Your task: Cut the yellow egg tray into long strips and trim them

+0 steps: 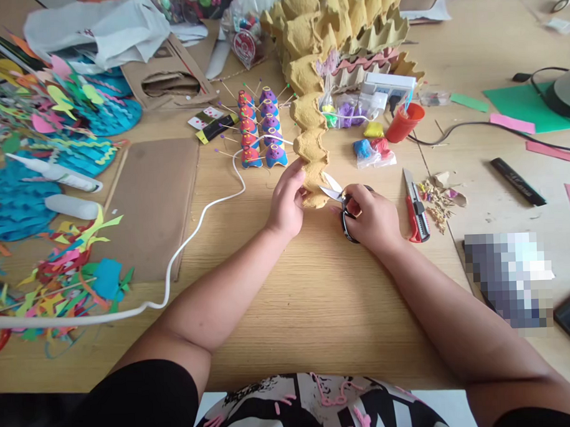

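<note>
A long strip of yellow egg carton point(308, 110) stands out toward me from the stacked cartons. My left hand point(288, 198) is closed on the strip's near end, fingers behind it. Black-handled scissors point(333, 193) are in my right hand point(373, 216), their blades spread at the strip's right edge near its bottom cup. Beyond my left hand sit two rows of small painted carton figures, red ones point(248, 126) and purple ones point(271, 123), with pins sticking out.
A white cable point(205, 210) crosses the left side by a cardboard sheet point(149, 206) and colourful paper scraps point(58, 277). On the right lie a box cutter point(416, 212), carton scraps point(438, 199), a red cup point(404, 123), a black marker point(517, 180) and a black cable point(478, 124).
</note>
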The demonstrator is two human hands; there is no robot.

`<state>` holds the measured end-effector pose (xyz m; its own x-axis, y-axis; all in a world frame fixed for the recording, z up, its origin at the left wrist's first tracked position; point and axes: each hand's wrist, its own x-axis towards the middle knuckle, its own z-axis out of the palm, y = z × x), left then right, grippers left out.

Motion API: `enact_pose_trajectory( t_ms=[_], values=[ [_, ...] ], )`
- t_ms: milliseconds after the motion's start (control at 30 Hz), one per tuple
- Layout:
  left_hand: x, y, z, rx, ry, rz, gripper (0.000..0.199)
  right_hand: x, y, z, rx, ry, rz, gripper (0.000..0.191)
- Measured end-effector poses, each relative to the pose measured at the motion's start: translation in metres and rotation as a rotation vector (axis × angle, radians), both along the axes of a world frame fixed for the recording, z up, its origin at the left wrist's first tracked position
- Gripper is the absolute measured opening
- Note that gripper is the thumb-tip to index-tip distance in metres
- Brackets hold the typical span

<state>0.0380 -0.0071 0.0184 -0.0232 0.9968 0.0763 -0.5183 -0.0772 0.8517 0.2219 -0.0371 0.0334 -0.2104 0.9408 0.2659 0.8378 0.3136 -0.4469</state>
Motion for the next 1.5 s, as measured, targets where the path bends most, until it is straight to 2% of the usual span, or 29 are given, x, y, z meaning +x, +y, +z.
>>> enact_pose_trajectory(
  t_ms=[200, 433, 633, 933, 1500],
  values=[
    [-0.0005, -0.0002, -0.0019, 0.015, -0.009, -0.005, 0.039, 0.0028, 0.0006, -0.0019, 0.032, -0.029, -0.023, 0.035],
    [-0.0003, -0.0020, 0.0015, -0.065, -0.045, 0.025, 0.038, 0.0018, -0.0005, -0.0008, 0.043, -0.066, -0.060, 0.042],
    [-0.0005, -0.0029, 0.0025, -0.070, -0.084, 0.022, 0.038, 0.0019, -0.0005, -0.0017, 0.064, -0.102, -0.072, 0.045],
    [0.0000, -0.0031, 0.0041, -0.051, -0.077, 0.001, 0.034, 0.0008, -0.0008, 0.0019, 0.069, -0.176, -0.089, 0.045],
    [0.0007, -0.0014, 0.0002, -0.108, -0.078, 0.045, 0.042, 0.0014, -0.0004, 0.0025, 0.114, -0.228, -0.123, 0.048]
  ],
)
